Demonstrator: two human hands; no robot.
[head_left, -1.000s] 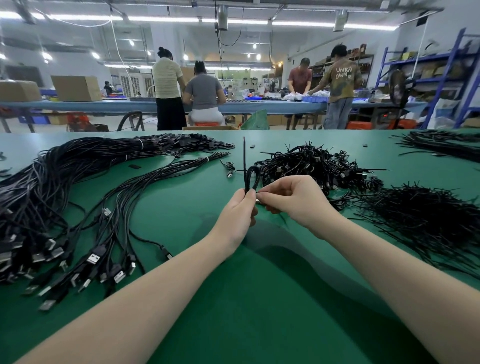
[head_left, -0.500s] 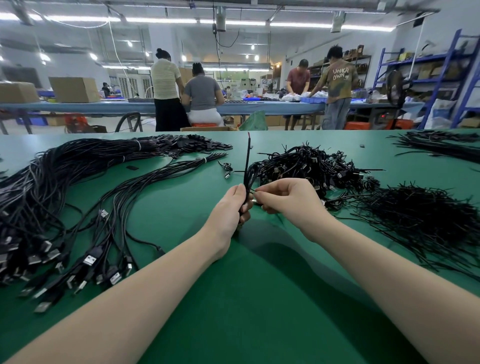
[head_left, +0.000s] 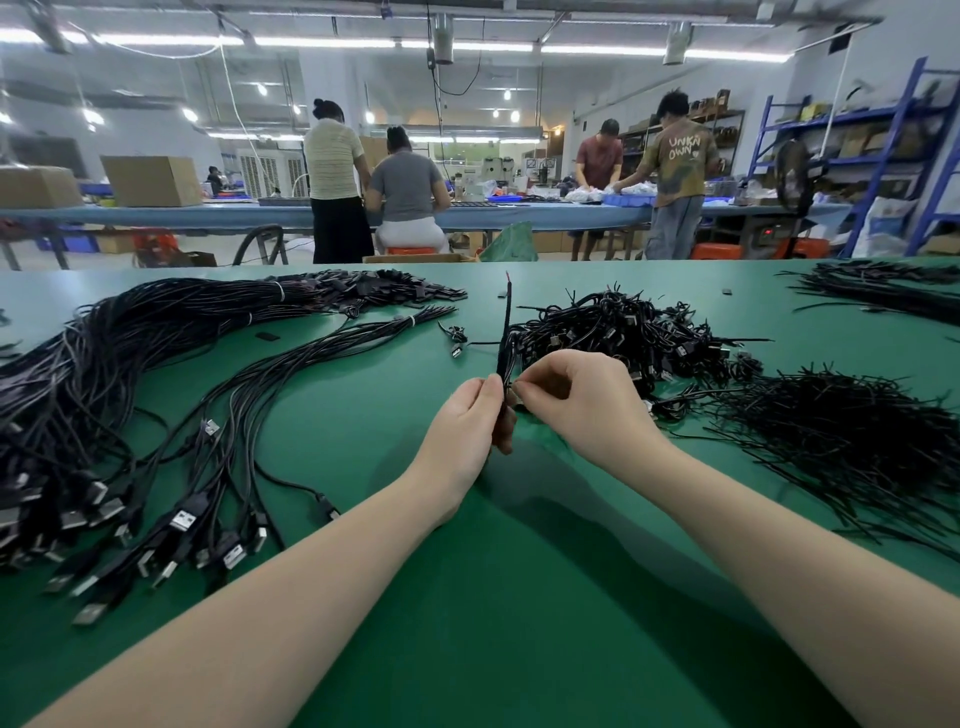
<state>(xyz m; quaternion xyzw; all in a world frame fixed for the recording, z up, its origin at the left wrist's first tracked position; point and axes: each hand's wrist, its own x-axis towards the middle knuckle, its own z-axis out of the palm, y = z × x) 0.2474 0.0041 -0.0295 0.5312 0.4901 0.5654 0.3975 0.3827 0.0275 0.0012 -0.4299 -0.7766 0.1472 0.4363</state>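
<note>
Pinching a thin black folded cable (head_left: 504, 348) upright, the left hand (head_left: 465, 431) has thumb & fingers curled round its lower part, mid-view, just above the flat green matte table top (head_left: 519, 597). The right hand (head_left: 582, 402) is pressed in close vs. the left, fingertips nipped onto the same cable's mid part. Exactly what sits under those tips is too small to tell. So: hands together, both clamped on it. The cable looks smooth & rubbery, doubled into a narrow strand w/ a reddish tip poking up top. The left fingers hide its bottom end.

Just behind the right hand is a knotty heap of short bundled black cables (head_left: 623, 332), w/ silver plugs glinting. To the right lies a bristly pile of thin black wire ties (head_left: 841, 436), stiff & spiky. On the left, a long sweep of loose black USB cables (head_left: 156, 415) has its flat metal plugs fanned toward the near edge. Far back, people work at a long blue bench (head_left: 234, 214).
</note>
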